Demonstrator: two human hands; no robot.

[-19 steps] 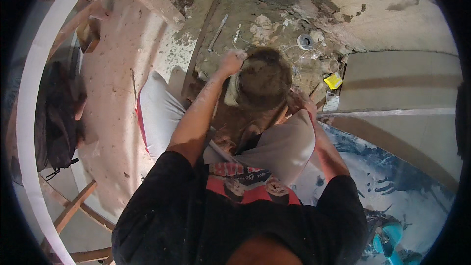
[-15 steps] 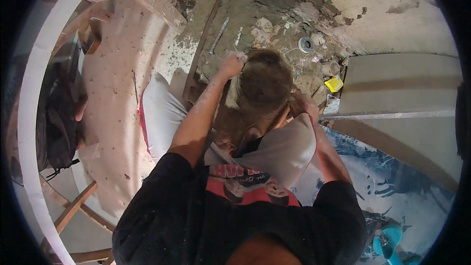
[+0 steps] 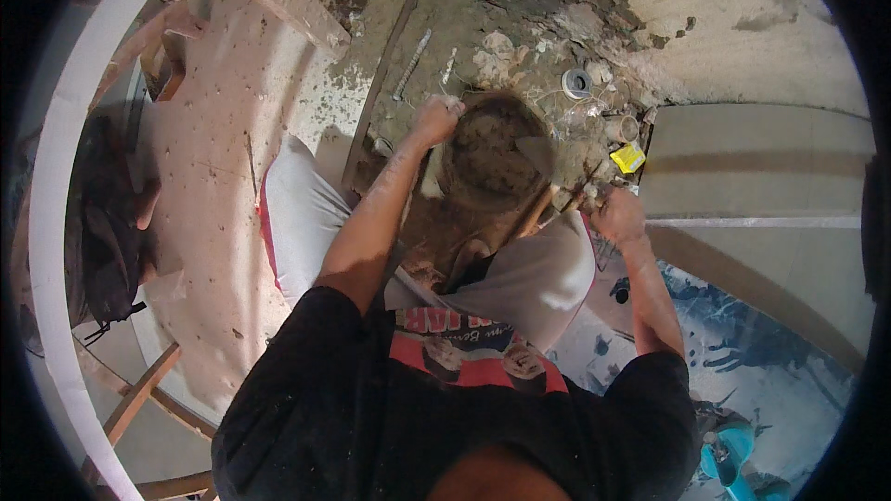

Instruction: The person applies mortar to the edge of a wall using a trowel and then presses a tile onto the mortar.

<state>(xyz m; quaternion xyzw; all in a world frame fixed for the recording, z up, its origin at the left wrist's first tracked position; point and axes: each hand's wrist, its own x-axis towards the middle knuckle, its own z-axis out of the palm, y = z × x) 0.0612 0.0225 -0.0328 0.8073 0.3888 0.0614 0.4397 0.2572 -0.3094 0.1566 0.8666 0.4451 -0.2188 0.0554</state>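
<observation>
Right hand (image 3: 620, 214) outward (bucket (image 3: 452, 165) mouth upward)

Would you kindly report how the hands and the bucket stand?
Left hand closed at rim of bucket; right hand off its right side, grip unclear. Muddy mix inside. Yellow packet just beyond right hand.

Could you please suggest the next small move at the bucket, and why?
Perhaps bring the right hand over the bucket while the left hand steadies it: muddy mix shows inside, the left hand is closed at the rim, and the right hand sits off to the side. Whether it holds anything is unclear.
</observation>
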